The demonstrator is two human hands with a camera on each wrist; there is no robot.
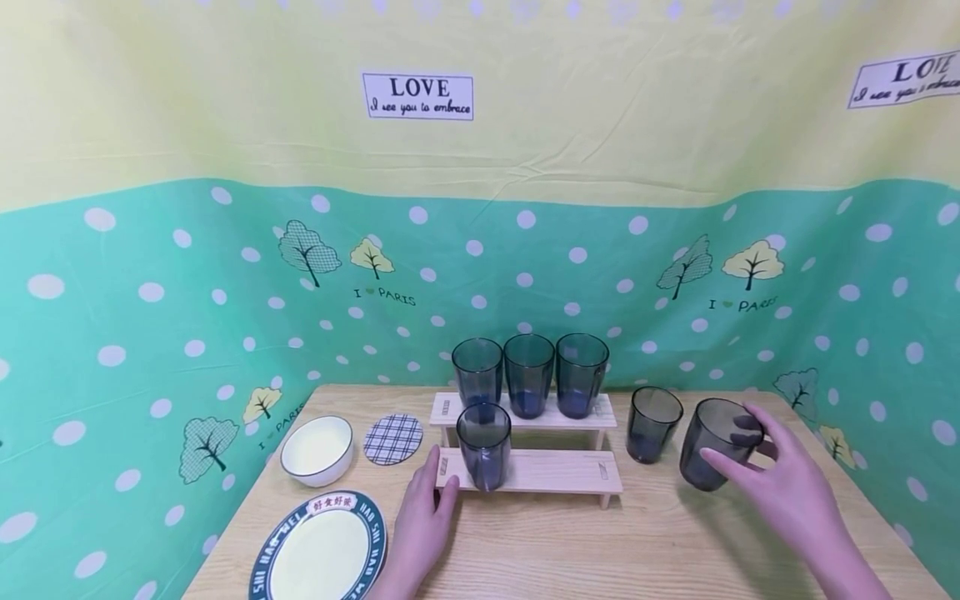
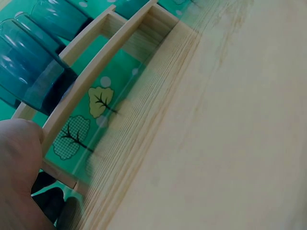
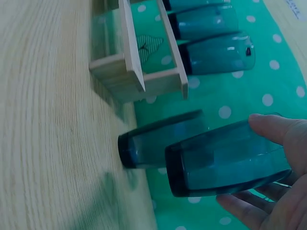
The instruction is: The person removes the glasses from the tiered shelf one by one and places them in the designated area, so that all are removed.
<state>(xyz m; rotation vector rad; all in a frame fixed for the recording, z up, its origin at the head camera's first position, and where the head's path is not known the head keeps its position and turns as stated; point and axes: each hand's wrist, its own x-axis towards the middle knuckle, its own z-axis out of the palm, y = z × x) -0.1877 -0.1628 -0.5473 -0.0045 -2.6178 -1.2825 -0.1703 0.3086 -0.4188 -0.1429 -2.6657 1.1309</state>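
My right hand (image 1: 791,492) grips a dark tinted drinking glass (image 1: 705,446) near its rim, thumb on one side and fingers on the other. In the right wrist view the held glass (image 3: 220,160) appears slightly tilted and raised off the table. My left hand (image 1: 420,525) holds the left end of a two-step wooden rack (image 1: 551,471), thumb at the front edge. One glass (image 1: 485,450) stands on the lower step near that hand. On the upper step, three matching glasses (image 1: 529,375) stand in a row. Another glass (image 1: 652,425) stands on the table right of the rack.
Left of the rack lie a round checked coaster (image 1: 393,439), a white bowl (image 1: 318,450) and a plate (image 1: 375,533) with a dark green lettered rim. A patterned cloth (image 1: 525,275) hangs around the wooden table (image 1: 570,554) at the back and sides.
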